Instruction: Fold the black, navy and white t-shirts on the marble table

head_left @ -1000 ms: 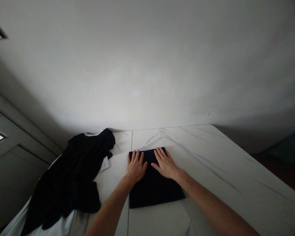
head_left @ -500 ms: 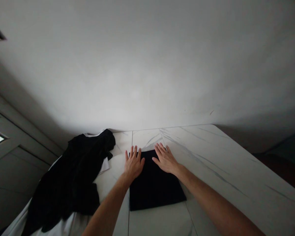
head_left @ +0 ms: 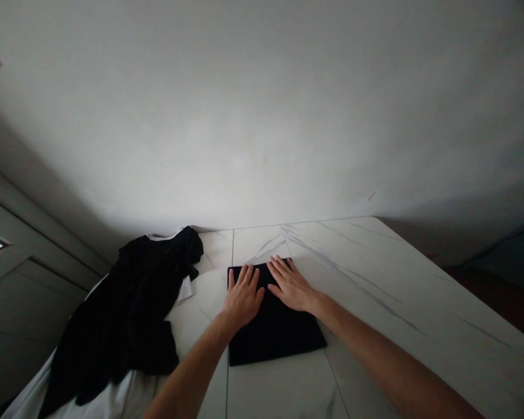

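Observation:
A dark folded cloth, likely a garment (head_left: 277, 337), lies flat on the white marble-patterned table (head_left: 375, 302). My left hand (head_left: 243, 298) rests palm down on its far left part, fingers stretched forward. On the far right part lies my right hand (head_left: 290, 285), also flat, with its fingertips near the far edge. Neither hand grips the cloth. Parts of its upper surface are hidden under my hands.
Left of the folded cloth, a loose heap of black clothes (head_left: 122, 314) lies with white fabric (head_left: 126, 398) under it. A pale wall (head_left: 262, 116) rises behind the table. At the far left stands a panelled door (head_left: 21, 291).
My left hand has shifted slightly right and nearer, baring the cloth's far left corner. My right hand has moved slightly left. The camera view has shifted a little.

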### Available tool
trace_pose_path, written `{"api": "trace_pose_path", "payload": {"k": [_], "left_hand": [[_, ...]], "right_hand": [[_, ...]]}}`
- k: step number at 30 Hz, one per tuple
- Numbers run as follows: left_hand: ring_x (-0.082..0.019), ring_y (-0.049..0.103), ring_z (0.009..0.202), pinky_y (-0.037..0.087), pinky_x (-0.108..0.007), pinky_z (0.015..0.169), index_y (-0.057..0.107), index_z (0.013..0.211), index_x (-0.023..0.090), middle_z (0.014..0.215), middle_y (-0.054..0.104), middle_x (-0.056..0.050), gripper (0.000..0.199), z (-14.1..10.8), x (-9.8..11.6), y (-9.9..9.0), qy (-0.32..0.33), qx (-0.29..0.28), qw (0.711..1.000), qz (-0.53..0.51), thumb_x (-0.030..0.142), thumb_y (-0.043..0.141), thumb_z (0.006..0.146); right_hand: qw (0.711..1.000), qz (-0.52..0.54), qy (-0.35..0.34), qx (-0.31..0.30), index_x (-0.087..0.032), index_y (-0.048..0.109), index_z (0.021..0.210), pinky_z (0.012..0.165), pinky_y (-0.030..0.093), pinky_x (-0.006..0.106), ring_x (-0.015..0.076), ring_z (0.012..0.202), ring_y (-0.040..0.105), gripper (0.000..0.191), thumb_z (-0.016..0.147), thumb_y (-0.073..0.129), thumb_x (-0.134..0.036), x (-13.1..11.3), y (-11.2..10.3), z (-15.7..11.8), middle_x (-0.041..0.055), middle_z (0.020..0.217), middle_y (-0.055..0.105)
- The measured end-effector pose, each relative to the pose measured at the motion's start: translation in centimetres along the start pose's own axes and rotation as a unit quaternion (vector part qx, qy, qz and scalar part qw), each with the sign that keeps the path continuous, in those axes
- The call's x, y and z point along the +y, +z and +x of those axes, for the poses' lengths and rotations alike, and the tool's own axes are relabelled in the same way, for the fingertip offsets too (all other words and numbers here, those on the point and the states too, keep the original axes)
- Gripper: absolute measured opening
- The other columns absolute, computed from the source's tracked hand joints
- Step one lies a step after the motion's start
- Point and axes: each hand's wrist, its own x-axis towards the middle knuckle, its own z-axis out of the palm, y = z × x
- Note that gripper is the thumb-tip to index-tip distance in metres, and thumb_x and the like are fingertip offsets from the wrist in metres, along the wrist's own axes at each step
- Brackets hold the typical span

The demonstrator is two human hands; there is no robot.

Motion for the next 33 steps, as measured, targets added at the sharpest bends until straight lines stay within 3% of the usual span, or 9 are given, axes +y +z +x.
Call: {"api": "trace_pose_path", "payload": {"k": [5,13,16,18,21,25,29,33], "left_hand": [[-0.03,0.026,0.152,0.022,-0.063,0.121,0.034,0.154,0.022,0.162,0.034,-0.01,0.059,-3.0,1.8,1.0,0.024,-0.018,0.999,-0.011,0.047,0.033,0.101],[-0.033,0.027,0.151,0.026,-0.065,0.119,0.033,0.154,0.022,0.162,0.033,-0.011,0.058,-5.0,2.6,1.2,0.028,-0.007,1.0,0.002,0.043,0.038,0.1],[-0.033,0.026,0.151,0.026,-0.064,0.118,0.036,0.153,0.023,0.162,0.034,-0.01,0.056,-4.9,2.3,1.1,0.014,-0.016,1.0,-0.01,0.042,0.037,0.1],[-0.033,0.025,0.152,0.026,-0.062,0.119,0.037,0.153,0.023,0.163,0.033,-0.01,0.054,-4.0,1.4,0.7,-0.02,0.003,1.0,-0.016,0.04,0.037,0.101],[-0.033,0.035,0.147,0.034,-0.052,0.116,0.036,0.152,0.012,0.158,0.04,-0.019,0.055,-1.5,-1.0,-0.3,-0.142,0.04,0.989,-0.032,0.032,0.037,0.1],[-0.032,0.057,0.126,0.044,-0.04,0.102,0.053,0.134,0.003,0.131,0.062,-0.026,0.05,2.6,-4.5,-1.8,-0.298,-0.015,0.948,-0.109,0.035,0.046,0.097],[-0.031,0.068,0.104,0.049,-0.033,0.081,0.068,0.095,0.011,0.104,0.074,-0.018,0.027,5.4,-6.6,-2.4,-0.317,-0.068,0.932,-0.161,0.035,0.067,0.083],[-0.023,0.068,0.084,0.045,-0.026,0.064,0.064,0.081,0.017,0.081,0.072,-0.005,0.019,6.1,-7.4,-2.3,-0.324,-0.069,0.919,-0.213,0.021,0.076,0.067]], "right_hand": [[0.999,0.008,-0.027,-0.019,-0.013,0.034,0.156,0.122,0.019,0.054,0.0301,0.151,0.022,0.066,0.101,0.038,-0.049,-1.6,0.8,-3.3,0.0153,0.161,0.031],[0.999,0.016,-0.03,0.005,-0.018,0.028,0.158,0.122,0.017,0.057,0.0306,0.152,0.021,0.066,0.101,0.039,-0.048,-2.6,1.5,-5.9,0.0117,0.163,0.029],[0.999,0.032,-0.012,0.003,-0.02,0.03,0.158,0.121,0.02,0.055,0.0294,0.151,0.024,0.064,0.102,0.037,-0.049,-1.9,1.4,-5.5,0.0113,0.162,0.031],[0.998,0.034,0.042,0.026,-0.017,0.033,0.156,0.119,0.026,0.051,0.0292,0.149,0.029,0.061,0.102,0.038,-0.045,-0.7,0.8,-4.1,0.014,0.161,0.034],[0.98,0.024,0.188,0.06,-0.011,0.048,0.146,0.108,0.04,0.043,0.0298,0.134,0.05,0.052,0.101,0.043,-0.037,1.8,-0.7,-1.0,0.0208,0.143,0.056],[0.946,0.066,0.319,0.011,-0.015,0.067,0.117,0.088,0.048,0.034,0.0287,0.111,0.065,0.042,0.093,0.058,-0.048,4.4,-2.0,3.1,0.0164,0.115,0.071],[0.929,0.172,0.324,-0.044,-0.02,0.072,0.101,0.077,0.047,0.029,0.0271,0.102,0.068,0.04,0.073,0.081,-0.047,5.9,-2.3,5.4,0.009,0.105,0.075],[0.927,0.227,0.295,-0.04,-0.021,0.073,0.084,0.07,0.046,0.026,0.0233,0.089,0.069,0.026,0.066,0.085,-0.036,6.4,-2.4,5.6,0.0031,0.086,0.075]]}}
